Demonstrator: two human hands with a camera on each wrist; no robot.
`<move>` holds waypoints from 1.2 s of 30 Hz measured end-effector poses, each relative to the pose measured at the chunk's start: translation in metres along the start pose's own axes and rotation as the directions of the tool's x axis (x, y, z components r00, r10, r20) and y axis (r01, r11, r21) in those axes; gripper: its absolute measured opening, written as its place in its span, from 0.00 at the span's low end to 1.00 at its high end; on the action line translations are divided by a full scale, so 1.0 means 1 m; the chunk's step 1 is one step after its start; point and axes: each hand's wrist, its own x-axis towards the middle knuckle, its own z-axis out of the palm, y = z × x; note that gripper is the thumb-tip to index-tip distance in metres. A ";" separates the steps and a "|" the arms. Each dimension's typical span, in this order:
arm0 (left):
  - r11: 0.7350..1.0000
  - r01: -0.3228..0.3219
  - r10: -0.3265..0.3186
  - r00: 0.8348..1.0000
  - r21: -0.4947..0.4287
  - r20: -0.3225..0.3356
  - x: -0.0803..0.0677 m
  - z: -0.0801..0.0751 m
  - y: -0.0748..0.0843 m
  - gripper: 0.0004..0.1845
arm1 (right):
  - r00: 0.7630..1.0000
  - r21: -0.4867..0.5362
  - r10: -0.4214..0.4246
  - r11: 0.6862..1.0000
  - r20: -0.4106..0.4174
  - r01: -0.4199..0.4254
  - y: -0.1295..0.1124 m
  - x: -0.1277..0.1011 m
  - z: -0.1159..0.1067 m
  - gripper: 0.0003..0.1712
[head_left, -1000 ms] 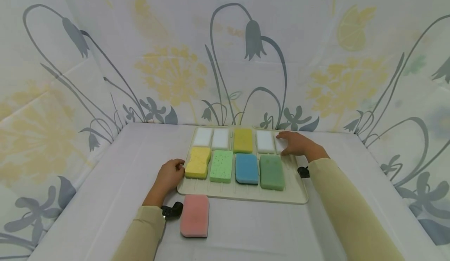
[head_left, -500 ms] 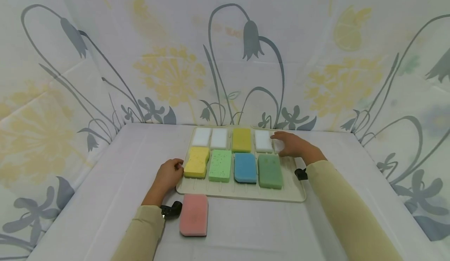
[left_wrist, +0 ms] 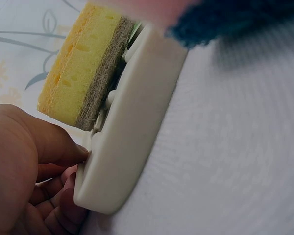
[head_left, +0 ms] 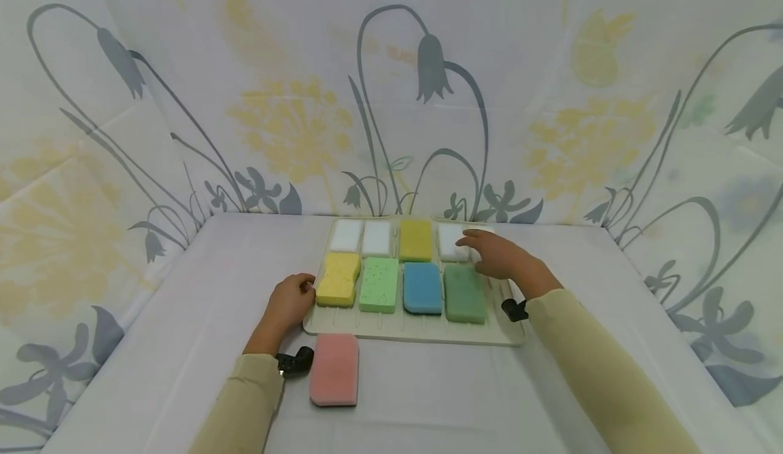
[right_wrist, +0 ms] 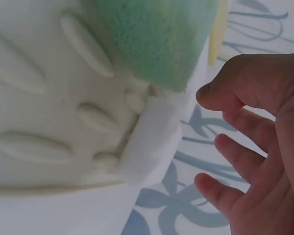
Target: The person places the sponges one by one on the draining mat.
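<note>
A cream ribbed tray (head_left: 416,328) holds two rows of sponges. My left hand (head_left: 292,300) grips the tray's left rim (left_wrist: 137,127), thumb on the edge and fingers curled below, beside a yellow sponge (left_wrist: 83,68). My right hand (head_left: 497,255) hovers over the tray's back right corner, fingers spread and holding nothing (right_wrist: 264,127). A small white sponge (right_wrist: 154,137) lies just under it next to the dark green sponge (right_wrist: 157,34). In the head view that white sponge is mostly hidden by the hand.
A pink sponge (head_left: 334,370) lies on the white tablecloth in front of the tray, by my left wrist. Flower-printed curtains wall in the table at the back and both sides. On the tray also lie white, mustard, light green and blue sponges.
My right hand has drifted a little left and toward me over the back right sponges. The left hand stays on the tray's rim.
</note>
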 end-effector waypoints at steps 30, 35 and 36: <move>1.000 0.005 -0.005 1.000 -0.007 0.006 -0.002 0.003 -0.003 0.21 | 1.000 0.061 0.019 0.998 0.025 -0.021 -0.040 -0.020 0.023 0.28; 1.000 -0.009 0.009 1.000 -0.009 -0.002 -0.001 0.002 -0.002 0.21 | 1.000 0.041 0.015 0.999 -0.003 -0.015 -0.044 -0.019 0.020 0.28; 1.000 -0.010 0.010 1.000 -0.008 -0.003 0.000 0.001 -0.002 0.21 | 1.000 0.038 0.014 0.999 -0.009 -0.014 -0.045 -0.019 0.019 0.27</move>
